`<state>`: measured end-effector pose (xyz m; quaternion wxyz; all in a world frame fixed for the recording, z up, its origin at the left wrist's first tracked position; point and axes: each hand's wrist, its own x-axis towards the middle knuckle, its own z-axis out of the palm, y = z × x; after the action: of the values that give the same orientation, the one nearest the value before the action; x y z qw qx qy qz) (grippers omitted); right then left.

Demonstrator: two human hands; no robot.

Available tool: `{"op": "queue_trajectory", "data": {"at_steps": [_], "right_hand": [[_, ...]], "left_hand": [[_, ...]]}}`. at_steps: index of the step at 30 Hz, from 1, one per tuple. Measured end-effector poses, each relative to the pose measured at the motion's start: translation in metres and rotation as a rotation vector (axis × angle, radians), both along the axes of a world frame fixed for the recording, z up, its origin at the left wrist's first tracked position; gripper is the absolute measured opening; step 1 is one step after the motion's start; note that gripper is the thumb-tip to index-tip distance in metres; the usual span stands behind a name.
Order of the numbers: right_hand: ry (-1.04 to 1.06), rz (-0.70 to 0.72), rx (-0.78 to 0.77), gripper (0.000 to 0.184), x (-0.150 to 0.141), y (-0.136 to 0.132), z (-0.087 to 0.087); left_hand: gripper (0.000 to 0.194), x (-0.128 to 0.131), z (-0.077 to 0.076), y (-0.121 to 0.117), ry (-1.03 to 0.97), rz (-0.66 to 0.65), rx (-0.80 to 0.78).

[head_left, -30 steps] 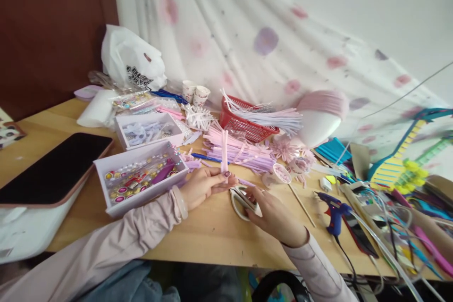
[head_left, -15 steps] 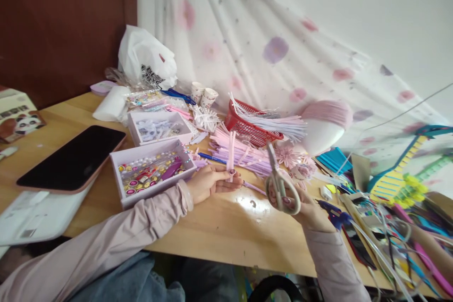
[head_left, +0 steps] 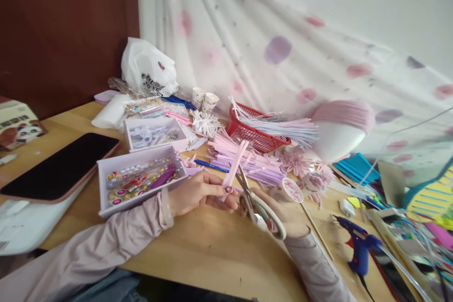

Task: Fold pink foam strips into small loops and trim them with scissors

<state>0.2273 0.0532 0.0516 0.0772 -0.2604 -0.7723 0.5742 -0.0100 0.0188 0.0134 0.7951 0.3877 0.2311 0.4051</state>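
Note:
My left hand (head_left: 198, 193) is closed, pinching a small bundle of pale pink pipe cleaners (head_left: 235, 163) between thumb and fingers. The bundle stands up from the grip, leaning to the right. In my right hand (head_left: 288, 214) is a pair of scissors (head_left: 266, 211) with pale handles. Its blades are apart and point up beside the bundle; I cannot tell whether they touch it. Behind both hands lies a pile of pink and lilac pipe cleaners (head_left: 264, 166), with a blue pen (head_left: 212, 165) at its left.
Boxes of beads (head_left: 141, 181) and lilac pieces (head_left: 154, 137) stand left, beside a phone (head_left: 60, 165). A red basket (head_left: 253, 132) holds pale stems. At right are a paper cup (head_left: 293, 190) with a stick, a blue glue gun (head_left: 359, 245) and clutter. White cups (head_left: 209, 102) stand behind.
The scissors in my right hand have come left and down, close to the bundle. The bundle now leans to the right. The view has shifted, showing the glue gun and cup more fully.

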Motion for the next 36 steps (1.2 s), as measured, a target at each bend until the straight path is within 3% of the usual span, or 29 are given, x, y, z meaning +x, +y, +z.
{"op": "queue_trajectory", "data": {"at_steps": [3, 8, 14, 22, 36], "right_hand": [[0.040, 0.014, -0.091, 0.058, 0.001, -0.004, -0.007], [0.143, 0.005, -0.057, 0.060, 0.016, 0.000, -0.019], [0.090, 0.097, -0.024, 0.056, 0.020, 0.000, -0.011], [0.080, 0.029, -0.090, 0.068, 0.012, -0.012, -0.023], [0.038, -0.016, -0.012, 0.065, 0.008, -0.016, -0.027]], "left_hand": [[0.016, 0.002, 0.002, -0.003, 0.038, -0.029, -0.057], [0.017, 0.002, 0.002, -0.004, 0.010, -0.004, -0.099], [0.017, 0.004, 0.000, -0.003, 0.053, -0.003, -0.098], [0.016, 0.005, -0.005, -0.006, 0.205, -0.192, -0.088], [0.016, 0.005, -0.006, -0.005, 0.238, -0.224, -0.112]]}}
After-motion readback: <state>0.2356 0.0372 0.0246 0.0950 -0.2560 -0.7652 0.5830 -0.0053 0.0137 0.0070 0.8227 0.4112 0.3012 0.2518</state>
